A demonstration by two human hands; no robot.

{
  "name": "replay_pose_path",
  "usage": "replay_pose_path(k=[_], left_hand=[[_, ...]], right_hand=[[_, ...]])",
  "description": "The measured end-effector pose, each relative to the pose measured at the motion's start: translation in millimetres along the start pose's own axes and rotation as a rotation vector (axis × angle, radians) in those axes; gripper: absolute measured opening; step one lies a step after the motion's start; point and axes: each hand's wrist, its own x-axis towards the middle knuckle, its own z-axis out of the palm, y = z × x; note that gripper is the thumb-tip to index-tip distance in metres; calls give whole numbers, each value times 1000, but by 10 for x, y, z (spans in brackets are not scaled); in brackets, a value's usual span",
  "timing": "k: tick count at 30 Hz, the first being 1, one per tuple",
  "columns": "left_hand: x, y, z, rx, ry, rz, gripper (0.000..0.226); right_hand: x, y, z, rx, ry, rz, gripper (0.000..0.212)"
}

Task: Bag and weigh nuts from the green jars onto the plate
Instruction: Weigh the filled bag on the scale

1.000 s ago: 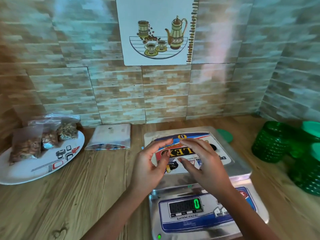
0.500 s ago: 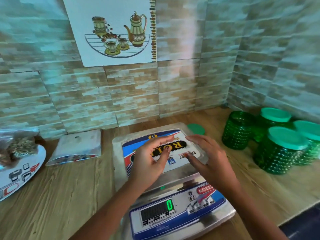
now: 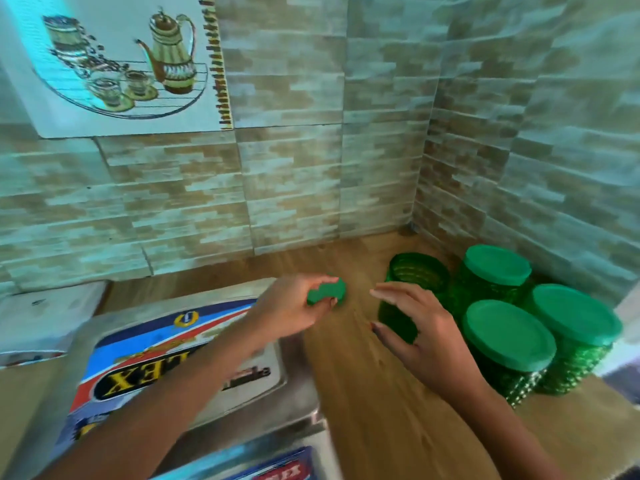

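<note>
My left hand (image 3: 294, 310) grips a green lid (image 3: 327, 295) between thumb and fingers, just right of the scale's pan. An open green jar (image 3: 415, 275) without a lid stands on the wooden counter at the right. My right hand (image 3: 415, 327) is open, its fingers spread around the front of that jar, touching or nearly touching it. Three more green jars stand behind and beside it with lids on: one at the back (image 3: 495, 271), one in front (image 3: 509, 341), one at the far right (image 3: 575, 320). The plate is out of view.
A steel weighing scale (image 3: 180, 348) with a printed bag lying on its pan fills the lower left. A white packet (image 3: 48, 317) lies at the left by the wall. Tiled walls meet in a corner behind the jars. The counter's edge runs at the lower right.
Both hands left the bag on the scale's pan and moved right. My left hand picked up the green lid from the counter; my right hand reached the open jar. The view swung right.
</note>
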Motion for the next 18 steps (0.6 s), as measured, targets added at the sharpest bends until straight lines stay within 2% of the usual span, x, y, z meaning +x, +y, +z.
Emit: replay_pose_path(k=[3, 7, 10, 15, 18], left_hand=[[560, -18, 172, 279, -184, -54, 52], [1180, -216, 529, 459, -444, -249, 55], [1464, -372, 764, 456, -444, -351, 66], [1644, -420, 963, 456, -445, -516, 106], [1686, -520, 1038, 409, -476, -571, 114]], right_hand=[[47, 256, -189, -5, -43, 9, 42], [108, 500, -391, -46, -100, 22, 45], [140, 690, -505, -55, -148, 17, 47], [182, 929, -547, -31, -143, 25, 46], [206, 1028, -560, -17, -152, 18, 45]])
